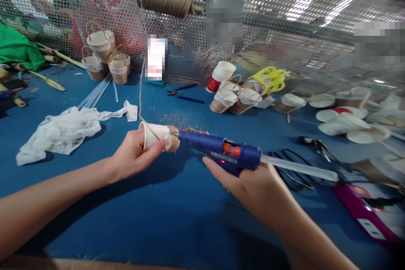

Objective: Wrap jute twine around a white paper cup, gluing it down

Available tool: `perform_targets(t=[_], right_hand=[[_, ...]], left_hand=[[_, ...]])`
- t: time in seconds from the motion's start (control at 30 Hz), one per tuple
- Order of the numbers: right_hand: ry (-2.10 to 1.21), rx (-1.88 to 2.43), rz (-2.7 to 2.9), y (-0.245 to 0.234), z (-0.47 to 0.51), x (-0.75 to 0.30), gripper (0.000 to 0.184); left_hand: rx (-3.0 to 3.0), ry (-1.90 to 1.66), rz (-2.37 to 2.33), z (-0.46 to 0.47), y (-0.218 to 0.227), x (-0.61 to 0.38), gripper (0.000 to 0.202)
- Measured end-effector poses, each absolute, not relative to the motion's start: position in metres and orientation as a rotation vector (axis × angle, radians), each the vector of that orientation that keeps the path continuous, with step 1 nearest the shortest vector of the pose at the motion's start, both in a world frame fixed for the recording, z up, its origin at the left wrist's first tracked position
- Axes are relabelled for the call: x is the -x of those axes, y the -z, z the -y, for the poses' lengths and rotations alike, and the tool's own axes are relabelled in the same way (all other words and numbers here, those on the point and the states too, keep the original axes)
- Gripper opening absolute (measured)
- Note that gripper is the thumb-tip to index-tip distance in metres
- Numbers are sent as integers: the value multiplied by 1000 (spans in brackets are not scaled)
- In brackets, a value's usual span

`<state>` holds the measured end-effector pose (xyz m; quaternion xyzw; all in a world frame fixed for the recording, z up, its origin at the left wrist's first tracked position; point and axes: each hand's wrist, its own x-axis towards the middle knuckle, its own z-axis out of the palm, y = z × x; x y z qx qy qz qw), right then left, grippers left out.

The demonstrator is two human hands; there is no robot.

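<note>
White paper cup (155,136), base end partly wound in brown jute twine (173,138), lies on its side above the blue table (158,219). Left hand (133,156): grip clamped around the cup. Right hand (256,190): grip clamped on the blue hot-glue gun (221,150), nozzle at the twine-wrapped end. Twine strand rises to a spool (164,1) on the perforated metal screen. Crumpled white plastic (63,130) lies left; finished wrapped cups (234,99) stand behind.

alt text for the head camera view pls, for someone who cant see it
Over a blue table, the left hand holds a white paper cup partly wrapped in brown twine, lying sideways, while the right hand aims a blue hot glue gun at its wrapped end. Finished twine-wrapped cups and a twine spool sit behind.
</note>
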<state>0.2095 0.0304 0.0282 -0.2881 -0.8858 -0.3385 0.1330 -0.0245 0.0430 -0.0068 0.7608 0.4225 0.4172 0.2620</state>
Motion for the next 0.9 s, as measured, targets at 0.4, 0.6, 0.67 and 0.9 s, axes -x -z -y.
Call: perform_targets(t=[0.4,0.6,0.67,0.9], right_hand=[[870,815,2610,-31,-33,-208,43],[-417,1432,2271,-39,-30,-196,21],[-663,1505,2108,-44,-30,-191,21],[-829,1586,1682,-30,-80,-208,27]], left_hand=[[-2290,-1204,-1022,-43,13,25,27],[-2212,-1226,-998,-45,13,25,28],[-2067,-1161,-1055,-45,13,25,28],[-1792,-1024,-1130,-45,10,24,25]])
